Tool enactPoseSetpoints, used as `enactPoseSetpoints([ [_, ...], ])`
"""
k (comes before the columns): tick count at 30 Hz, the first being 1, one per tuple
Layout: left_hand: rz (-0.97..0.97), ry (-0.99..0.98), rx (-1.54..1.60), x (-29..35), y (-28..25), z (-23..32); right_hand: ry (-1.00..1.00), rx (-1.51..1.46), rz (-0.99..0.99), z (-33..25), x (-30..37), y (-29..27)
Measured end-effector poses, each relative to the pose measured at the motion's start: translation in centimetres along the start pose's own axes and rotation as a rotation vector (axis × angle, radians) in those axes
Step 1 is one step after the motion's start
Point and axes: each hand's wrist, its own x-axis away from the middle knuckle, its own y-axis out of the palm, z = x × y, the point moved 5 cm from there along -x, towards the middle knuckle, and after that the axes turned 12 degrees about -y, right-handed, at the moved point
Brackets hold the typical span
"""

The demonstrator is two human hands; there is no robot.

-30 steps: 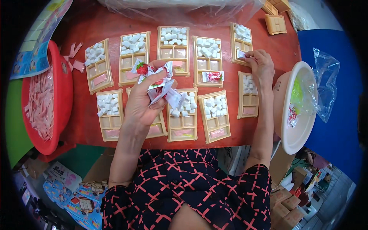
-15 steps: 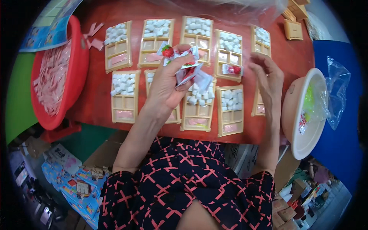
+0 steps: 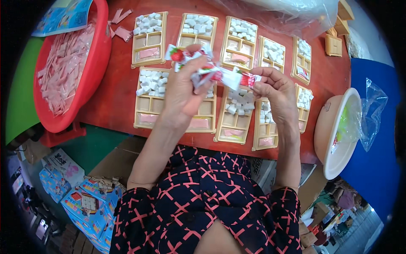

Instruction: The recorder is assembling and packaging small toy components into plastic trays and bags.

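We see the right hand (image 3: pixel 277 91) (back from the tray (image 3: pixel 300 80) beyond) pinching another packet (image 3: pixel 248 79) beside the left hand's (image 3: pixel 184 80) clutched bundle (image 3: pixel 206 75).

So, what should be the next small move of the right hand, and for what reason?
Probably the right hand should draw its red-and-white packet sideways, clear of the bunch of packets: it pinches that packet's outer end, while the other end seems to touch the bunch, which the left hand grips.
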Motion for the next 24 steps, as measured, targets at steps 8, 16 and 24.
enactPoseSetpoints([
  [8, 0.042, -0.100, 0.230, 0.3, -1.6, 1.1, -0.058, 0.038, 0.077, 1.3, -1.8, -1.0],
  [16, 0.050, -0.080, 0.204, 0.7, -2.5, 1.6, -0.266, 0.587, 0.139, 1.3, -2.6, -0.6],
  [24, 0.028, -0.088, 0.182, 0.5, -1.6, 0.6, -0.585, 1.132, 0.234, -1.4, -2.1, -1.2],
])
